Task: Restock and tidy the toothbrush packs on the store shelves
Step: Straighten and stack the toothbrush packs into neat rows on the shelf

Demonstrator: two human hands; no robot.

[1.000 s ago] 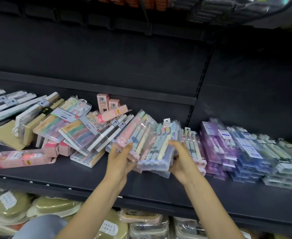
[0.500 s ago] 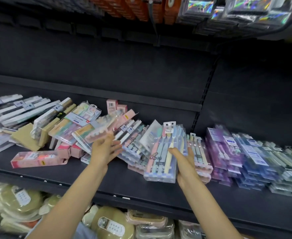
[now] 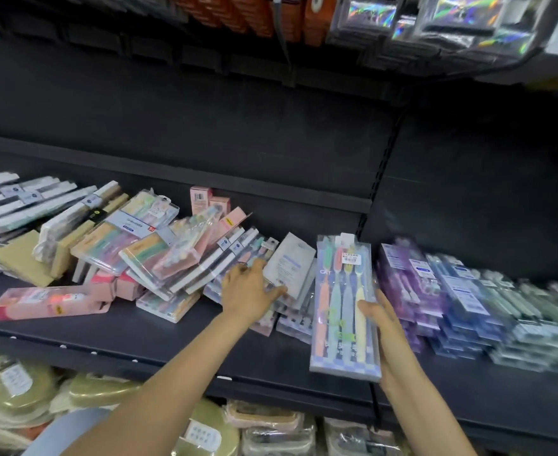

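My right hand grips the right edge of a clear pack of pastel toothbrushes and holds it upright in front of the shelf. My left hand reaches into the middle pile, its fingers stretched out over slanted packs and touching a white-backed pack. A messy heap of mixed toothbrush packs lies to the left of that hand. What lies under my left palm is hidden.
Neat stacks of purple packs and blue packs sit right of the held pack. A long pink box lies near the front left. Bagged greenish goods fill the shelf below; orange boxes stand overhead.
My left hand let go of a pack on the left heap and moved right to the middle pile. My right hand drew the pastel pack forward and stood it more upright.
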